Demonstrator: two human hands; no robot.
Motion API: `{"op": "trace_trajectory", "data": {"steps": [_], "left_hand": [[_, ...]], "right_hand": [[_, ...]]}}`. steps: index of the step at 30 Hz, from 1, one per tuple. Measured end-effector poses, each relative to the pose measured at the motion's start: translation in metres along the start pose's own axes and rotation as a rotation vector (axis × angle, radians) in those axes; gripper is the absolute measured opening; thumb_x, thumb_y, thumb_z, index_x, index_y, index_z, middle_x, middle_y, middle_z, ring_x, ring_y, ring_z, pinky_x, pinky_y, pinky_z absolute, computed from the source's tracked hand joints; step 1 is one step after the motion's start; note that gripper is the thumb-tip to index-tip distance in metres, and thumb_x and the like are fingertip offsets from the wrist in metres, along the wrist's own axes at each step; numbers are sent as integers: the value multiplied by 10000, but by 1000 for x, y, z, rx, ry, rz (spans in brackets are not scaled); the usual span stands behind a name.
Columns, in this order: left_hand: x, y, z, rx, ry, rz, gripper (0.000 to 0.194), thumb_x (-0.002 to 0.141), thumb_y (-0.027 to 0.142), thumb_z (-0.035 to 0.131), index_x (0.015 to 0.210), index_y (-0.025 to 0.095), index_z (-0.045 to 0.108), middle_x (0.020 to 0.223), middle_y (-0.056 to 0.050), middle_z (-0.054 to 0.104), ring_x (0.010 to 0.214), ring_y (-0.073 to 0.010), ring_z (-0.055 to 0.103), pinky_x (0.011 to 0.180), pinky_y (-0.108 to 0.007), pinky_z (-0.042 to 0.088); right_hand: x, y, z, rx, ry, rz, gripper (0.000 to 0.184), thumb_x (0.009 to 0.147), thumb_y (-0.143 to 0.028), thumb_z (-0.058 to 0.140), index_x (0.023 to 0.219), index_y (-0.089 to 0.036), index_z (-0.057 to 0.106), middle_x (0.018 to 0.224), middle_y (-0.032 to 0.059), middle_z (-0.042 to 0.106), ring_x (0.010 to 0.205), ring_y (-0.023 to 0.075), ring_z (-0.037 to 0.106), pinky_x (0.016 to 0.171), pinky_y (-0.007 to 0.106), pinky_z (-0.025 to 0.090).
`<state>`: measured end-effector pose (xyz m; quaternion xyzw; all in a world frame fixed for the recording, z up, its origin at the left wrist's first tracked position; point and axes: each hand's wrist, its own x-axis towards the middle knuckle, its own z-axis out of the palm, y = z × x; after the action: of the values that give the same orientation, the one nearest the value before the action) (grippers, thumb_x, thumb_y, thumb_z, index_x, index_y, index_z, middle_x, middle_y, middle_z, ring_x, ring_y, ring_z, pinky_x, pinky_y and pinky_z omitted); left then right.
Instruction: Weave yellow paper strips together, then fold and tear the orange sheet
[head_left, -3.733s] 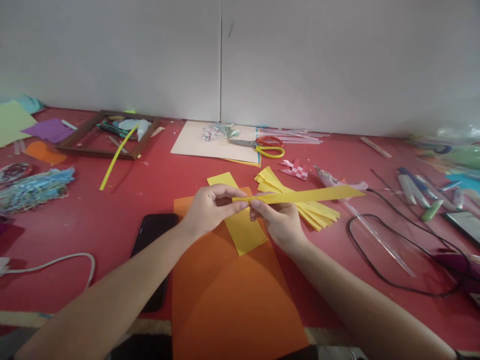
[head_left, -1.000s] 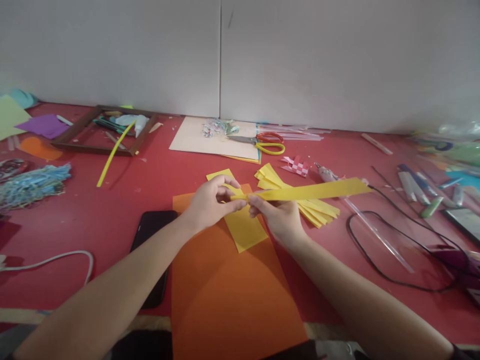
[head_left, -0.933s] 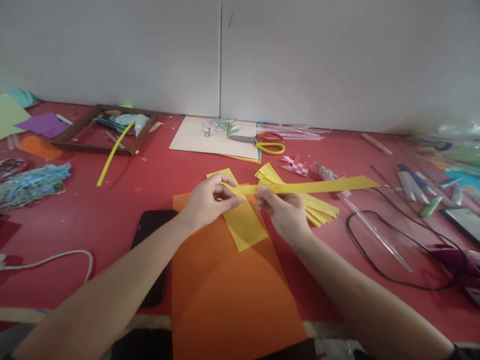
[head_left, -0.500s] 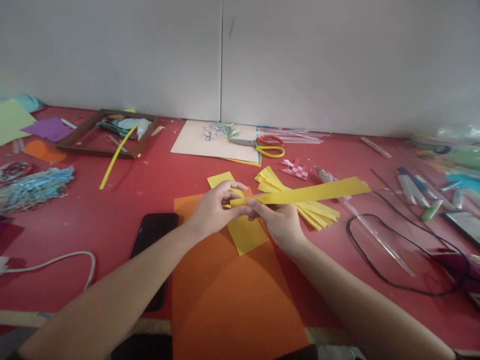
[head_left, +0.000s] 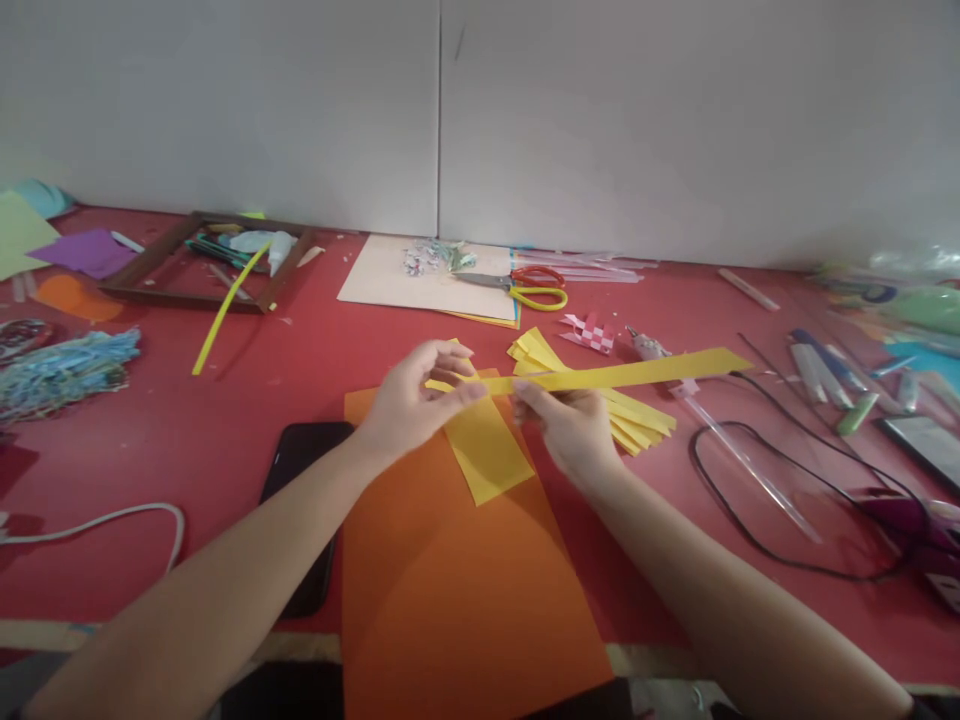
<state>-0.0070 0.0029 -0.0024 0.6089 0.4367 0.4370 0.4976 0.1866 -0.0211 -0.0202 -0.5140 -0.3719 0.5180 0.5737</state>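
My right hand (head_left: 574, 430) had shifted rightward since half a second earlier, when its fingertips met those of my left hand (head_left: 401, 405); now a short span of the strip (head_left: 637, 374) showed between them.

Right: thumb and fingers pinched on the strip, no gap seen. Left: thumb reaching to the strip, fingers arched and loosely parted above; too blurred to tell whether they gripped or only touched.

The strip ran nearly level above the work surface, its long free end out past my right hand. My judgement: best worked with one steady anchoring pinch, light tension, long edges kept level and even pressure, since thin paper would likely buckle or crease askew.

Below my hands lay the yellow card (head_left: 491, 460), tilted across the orange sheet (head_left: 465, 600). The yellow bundle (head_left: 641, 425) lay just beyond my right hand, partly under the strip in view. Phone (head_left: 300, 445) beside the sheet, left; scissors (head_left: 495, 282) farther back.
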Motion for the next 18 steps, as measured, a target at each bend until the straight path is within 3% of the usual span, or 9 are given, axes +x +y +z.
{"op": "trace_trajectory", "data": {"steps": [2,4,12,18], "left_hand": [[-3,1,5,146,-104,26,395,673,370,857,998,210,700,1036,-63,738,962,-207,671,833,-318,523],[-4,1,9,161,-122,-9,283,738,395,805,938,208,736,974,-63,760,904,-207,685,806,-324,529],[-1,2,5,51,-72,-125,307,695,434,824,817,166,737,748,-42,728,651,-149,628,633,-286,514],[-2,3,4,16,-102,-124,334,707,455,818,826,155,730,731,-41,701,652,-140,605,613,-271,496]], "right_hand": [[-5,4,6,-18,-107,3,225,688,-369,849,649,-174,743,579,20,685,516,132,615,527,274,536],[-9,8,10,-8,-174,17,210,708,-373,835,670,-182,755,581,15,684,518,128,613,527,270,530],[-3,5,0,61,-267,61,157,687,-327,863,709,-199,776,613,13,713,557,123,641,568,261,550],[0,0,-1,30,-249,90,235,656,-364,879,629,-170,751,561,26,698,491,117,614,527,261,523]]}}
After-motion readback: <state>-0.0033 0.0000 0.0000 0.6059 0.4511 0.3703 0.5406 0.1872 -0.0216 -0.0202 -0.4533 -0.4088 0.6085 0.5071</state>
